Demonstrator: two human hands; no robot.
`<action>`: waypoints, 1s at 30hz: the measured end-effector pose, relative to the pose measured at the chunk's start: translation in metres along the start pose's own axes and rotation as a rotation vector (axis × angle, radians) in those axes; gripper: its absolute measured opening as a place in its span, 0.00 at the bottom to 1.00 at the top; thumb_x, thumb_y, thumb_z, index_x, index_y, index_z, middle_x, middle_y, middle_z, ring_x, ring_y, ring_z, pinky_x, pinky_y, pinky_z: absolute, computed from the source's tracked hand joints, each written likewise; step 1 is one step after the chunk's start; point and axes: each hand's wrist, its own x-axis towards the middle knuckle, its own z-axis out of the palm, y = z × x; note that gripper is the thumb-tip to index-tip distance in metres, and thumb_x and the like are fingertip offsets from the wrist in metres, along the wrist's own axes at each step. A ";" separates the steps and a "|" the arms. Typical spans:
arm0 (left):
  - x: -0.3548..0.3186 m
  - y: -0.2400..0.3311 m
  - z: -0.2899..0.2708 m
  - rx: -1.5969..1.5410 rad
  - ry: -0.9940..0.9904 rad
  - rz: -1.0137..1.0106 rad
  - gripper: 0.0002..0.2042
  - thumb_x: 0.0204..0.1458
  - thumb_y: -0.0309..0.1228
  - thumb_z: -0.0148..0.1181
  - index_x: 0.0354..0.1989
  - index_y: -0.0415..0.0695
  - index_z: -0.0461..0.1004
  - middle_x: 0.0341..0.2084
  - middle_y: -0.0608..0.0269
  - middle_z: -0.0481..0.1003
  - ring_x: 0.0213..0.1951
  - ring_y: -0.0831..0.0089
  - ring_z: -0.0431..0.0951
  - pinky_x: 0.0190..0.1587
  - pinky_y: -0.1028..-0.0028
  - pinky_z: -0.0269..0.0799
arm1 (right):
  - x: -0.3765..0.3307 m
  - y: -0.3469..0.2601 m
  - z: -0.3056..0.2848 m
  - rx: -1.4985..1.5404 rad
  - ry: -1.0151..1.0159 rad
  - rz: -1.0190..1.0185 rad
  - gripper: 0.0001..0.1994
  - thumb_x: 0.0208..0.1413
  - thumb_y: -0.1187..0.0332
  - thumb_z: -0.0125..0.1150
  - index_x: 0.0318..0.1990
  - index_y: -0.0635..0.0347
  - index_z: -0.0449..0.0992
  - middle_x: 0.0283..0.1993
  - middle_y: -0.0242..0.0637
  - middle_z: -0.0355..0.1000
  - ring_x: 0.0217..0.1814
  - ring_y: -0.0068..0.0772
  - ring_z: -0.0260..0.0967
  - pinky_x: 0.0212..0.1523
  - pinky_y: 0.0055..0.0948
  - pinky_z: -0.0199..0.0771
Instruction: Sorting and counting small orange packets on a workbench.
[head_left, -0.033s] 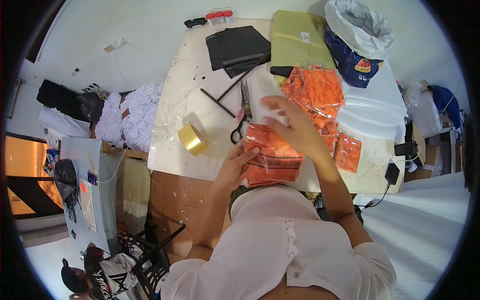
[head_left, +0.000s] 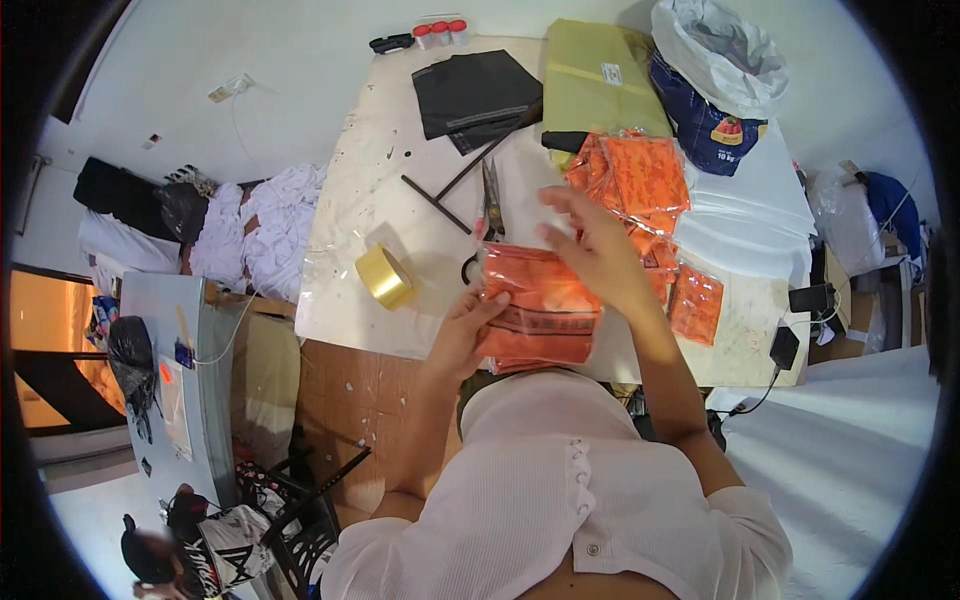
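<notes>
- Clock centre: the rectangular orange packet in clear plastic (head_left: pixel 550 300), at the near edge of the white counter (head_left: pixel 335 250), more orange layers showing beneath it.
- The left hand (head_left: pixel 466 328), near 9 o'clock, grasps the packet, thumb on top; a one-sided pinch on slick film could let the layers slip or fan out.
- The right hand (head_left: pixel 600 248), between 1 and 2 o'clock, is unclenched, fingers parted; whether it touches the plastic I cannot tell.
- At 9 o'clock, a shiny gold tape roll (head_left: pixel 384 280).
- At 11 o'clock, dark-handled metal scissors (head_left: pixel 491 190), partly covered by the packet; dragging it could snag the film.
- At 3 o'clock, a lone orange plastic-wrapped packet (head_left: pixel 697 305).
- At 1 o'clock, a loose pile of orange packets (head_left: pixel 645 175); a brushing forearm could topple it.
</notes>
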 end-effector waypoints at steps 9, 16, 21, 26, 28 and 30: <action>-0.001 -0.013 -0.011 -0.058 0.210 0.157 0.13 0.58 0.32 0.50 0.49 0.41 0.63 0.40 0.65 0.72 0.42 0.75 0.74 0.44 0.72 0.73 | -0.050 0.035 0.004 0.462 0.140 0.437 0.19 0.58 0.70 0.53 0.56 0.57 0.61 0.35 0.26 0.66 0.36 0.15 0.63 0.37 0.17 0.64; -0.012 -0.040 -0.029 0.382 0.395 0.007 0.15 0.59 0.42 0.49 0.33 0.40 0.70 0.27 0.70 0.70 0.27 0.84 0.68 0.29 0.79 0.72 | -0.093 0.078 0.035 0.191 0.265 0.222 0.08 0.58 0.77 0.50 0.45 0.60 0.65 0.33 0.26 0.66 0.34 0.14 0.61 0.37 0.17 0.63; 0.004 -0.039 -0.038 0.707 0.384 0.018 0.18 0.60 0.43 0.47 0.30 0.39 0.71 0.23 0.72 0.69 0.27 0.84 0.70 0.26 0.80 0.69 | -0.089 0.067 0.031 0.080 0.257 0.238 0.03 0.58 0.76 0.50 0.39 0.62 0.68 0.32 0.27 0.65 0.34 0.15 0.61 0.37 0.16 0.63; 0.010 -0.031 -0.033 0.905 0.414 -0.092 0.20 0.59 0.43 0.48 0.29 0.35 0.72 0.17 0.69 0.67 0.24 0.84 0.69 0.23 0.79 0.67 | -0.086 0.077 0.032 0.025 0.254 0.266 0.04 0.57 0.75 0.52 0.39 0.62 0.68 0.31 0.29 0.66 0.34 0.16 0.61 0.37 0.17 0.64; 0.006 -0.029 -0.034 1.081 0.433 -0.160 0.19 0.58 0.44 0.48 0.36 0.35 0.71 0.26 0.59 0.71 0.29 0.76 0.71 0.28 0.75 0.69 | -0.090 0.077 0.035 0.030 0.281 0.325 0.07 0.56 0.74 0.53 0.41 0.63 0.67 0.35 0.35 0.67 0.36 0.22 0.65 0.39 0.21 0.66; -0.001 -0.028 -0.021 1.198 0.548 0.083 0.19 0.58 0.43 0.48 0.41 0.36 0.69 0.36 0.52 0.70 0.37 0.65 0.71 0.37 0.69 0.68 | -0.089 0.072 0.032 -0.192 0.342 0.222 0.09 0.56 0.74 0.53 0.43 0.64 0.67 0.39 0.38 0.68 0.40 0.29 0.66 0.42 0.26 0.66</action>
